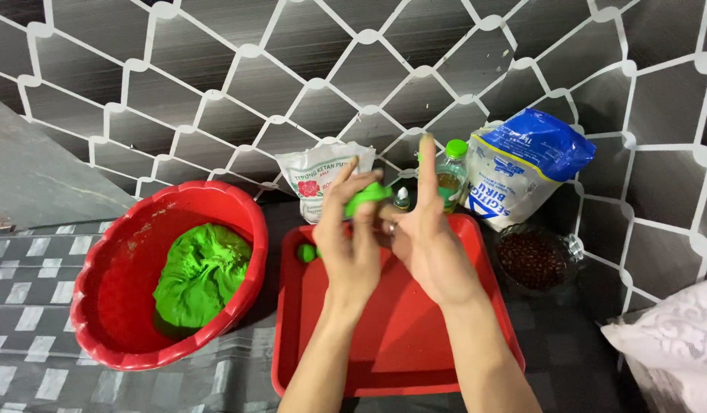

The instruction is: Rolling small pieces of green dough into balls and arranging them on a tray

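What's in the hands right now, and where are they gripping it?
A small piece of green dough, pinched at its lower end by the left hand fingertips; the right hand is open beside it.

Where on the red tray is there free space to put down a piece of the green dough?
The red tray is mostly bare: the near half on both sides of the forearms, and the right part toward the glass bowl of brown filling. Its far edge is crowded: a green ball, both hands, then bags and bottles behind.
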